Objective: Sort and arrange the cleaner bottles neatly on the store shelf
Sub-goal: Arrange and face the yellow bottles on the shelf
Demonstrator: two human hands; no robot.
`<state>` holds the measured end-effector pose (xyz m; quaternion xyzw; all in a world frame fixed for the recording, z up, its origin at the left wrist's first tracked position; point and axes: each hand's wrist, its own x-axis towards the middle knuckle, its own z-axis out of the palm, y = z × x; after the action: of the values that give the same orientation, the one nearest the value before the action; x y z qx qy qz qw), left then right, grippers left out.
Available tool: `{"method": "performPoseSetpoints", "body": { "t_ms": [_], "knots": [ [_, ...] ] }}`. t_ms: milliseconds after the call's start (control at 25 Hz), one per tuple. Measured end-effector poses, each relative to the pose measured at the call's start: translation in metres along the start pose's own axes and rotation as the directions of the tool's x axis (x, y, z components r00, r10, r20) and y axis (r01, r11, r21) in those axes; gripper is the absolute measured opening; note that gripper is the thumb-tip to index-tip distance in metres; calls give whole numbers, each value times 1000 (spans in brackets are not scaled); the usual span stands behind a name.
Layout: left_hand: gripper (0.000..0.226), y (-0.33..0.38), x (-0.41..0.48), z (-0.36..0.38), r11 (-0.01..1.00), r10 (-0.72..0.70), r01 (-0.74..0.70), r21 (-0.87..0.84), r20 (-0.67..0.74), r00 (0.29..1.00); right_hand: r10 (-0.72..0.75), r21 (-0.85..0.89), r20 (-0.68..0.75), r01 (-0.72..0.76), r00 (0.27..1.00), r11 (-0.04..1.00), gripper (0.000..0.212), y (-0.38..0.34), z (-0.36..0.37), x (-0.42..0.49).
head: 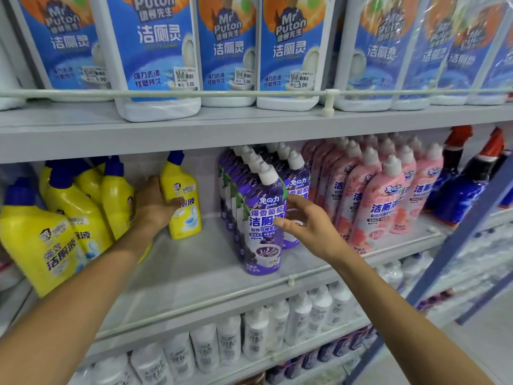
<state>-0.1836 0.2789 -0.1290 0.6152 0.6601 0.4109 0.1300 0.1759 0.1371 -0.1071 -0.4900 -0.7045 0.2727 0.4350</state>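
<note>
On the middle shelf (194, 268) my left hand (155, 207) grips a yellow cleaner bottle (184, 201) with a blue cap, standing upright and apart from the other yellow bottles (69, 207) leaning at the left. My right hand (302, 220) is spread with straight fingers in front of the front purple bottle (263, 218), which heads a row of purple bottles; whether the fingers touch it I cannot tell. Pink bottles (372, 198) stand in rows to the right of the purple ones.
Large white and blue bottles (158, 51) line the top shelf behind a rail (249, 93). Dark blue spray bottles (466, 184) with red triggers stand at the far right. White bottles (277, 326) fill the lower shelf. A blue upright post (455, 257) runs at the right. Bare shelf lies between yellow and purple bottles.
</note>
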Motion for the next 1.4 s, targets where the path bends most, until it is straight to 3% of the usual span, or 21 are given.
{"method": "performPoseSetpoints", "body": {
  "t_ms": [160, 360, 600, 840, 960, 1080, 1240, 1400],
  "knots": [
    [56, -12, 7, 0, 999, 30, -30, 18, 4, 1000, 4, -14, -79, -5, 997, 1000, 65, 5, 8, -7],
    [57, -11, 6, 5, 999, 34, -33, 23, -4, 999, 29, -42, -85, -33, 996, 999, 51, 3, 9, -6],
    [45, -10, 1, 8, 998, -28, 29, 48, -25, 999, 32, -39, -85, -36, 996, 999, 73, 0, 10, -8],
    [36, 4, -45, -23, 988, 56, -51, -146, 31, 998, 3, -52, -99, -8, 995, 999, 82, -12, 14, -25],
    [55, 7, -81, -54, 961, 146, -106, -255, 145, 979, -19, -68, -134, 10, 991, 998, 76, -17, 19, -46],
    [67, -8, -113, -85, 972, 71, -32, -231, 162, 984, -51, -81, -167, 38, 985, 996, 69, -22, 25, -70],
    [70, -24, -153, -125, 985, 125, -103, -141, 157, 980, -99, -49, -78, 95, 992, 994, 66, -36, 45, -82],
    [71, -36, -188, -177, 980, 91, -78, -184, 67, 994, -152, -7, 83, 153, 985, 988, 75, -68, 80, -63]
  ]
}}
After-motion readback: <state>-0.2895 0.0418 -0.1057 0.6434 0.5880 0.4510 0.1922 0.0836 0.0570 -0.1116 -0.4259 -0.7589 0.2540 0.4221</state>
